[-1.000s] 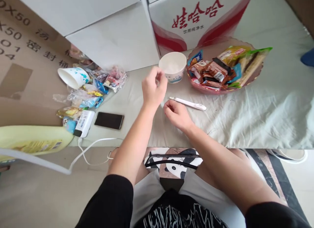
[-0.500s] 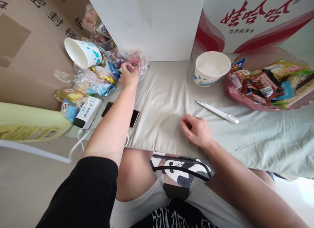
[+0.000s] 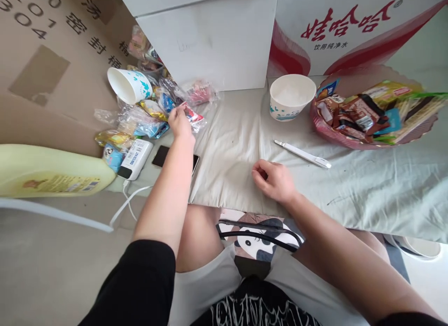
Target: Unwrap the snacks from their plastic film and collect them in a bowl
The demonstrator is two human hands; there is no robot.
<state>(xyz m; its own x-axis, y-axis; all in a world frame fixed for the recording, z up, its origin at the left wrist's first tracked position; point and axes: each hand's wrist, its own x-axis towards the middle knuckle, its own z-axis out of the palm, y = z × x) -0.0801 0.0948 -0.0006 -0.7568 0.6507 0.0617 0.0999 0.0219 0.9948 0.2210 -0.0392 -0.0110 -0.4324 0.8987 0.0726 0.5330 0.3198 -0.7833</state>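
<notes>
My left hand (image 3: pixel 179 122) is at the edge of a heap of snack packets (image 3: pixel 147 116) on the left and grips a clear packet with a red label (image 3: pixel 193 116). My right hand (image 3: pixel 275 180) rests on the cloth-covered table (image 3: pixel 367 186) near its front edge, fingers curled in loosely; whether it holds anything is hidden. A white pen-like tool (image 3: pixel 303 153) lies just beyond my right hand. An upright white paper cup (image 3: pixel 292 96) stands behind it.
A pink bowl (image 3: pixel 325 132) full of wrapped snacks sits at the right. A tipped paper cup (image 3: pixel 129 84) lies atop the left heap. A dark phone (image 3: pixel 164 156), a white power bank (image 3: pixel 136 159) with cable, a yellow bottle (image 3: pixel 49 171) and cardboard boxes (image 3: pixel 217 41) surround the area.
My left hand went from in front of the upright cup to the snack heap on the left, took hold of a red-labelled packet and drew it back slightly. My right hand stayed low on the cloth.
</notes>
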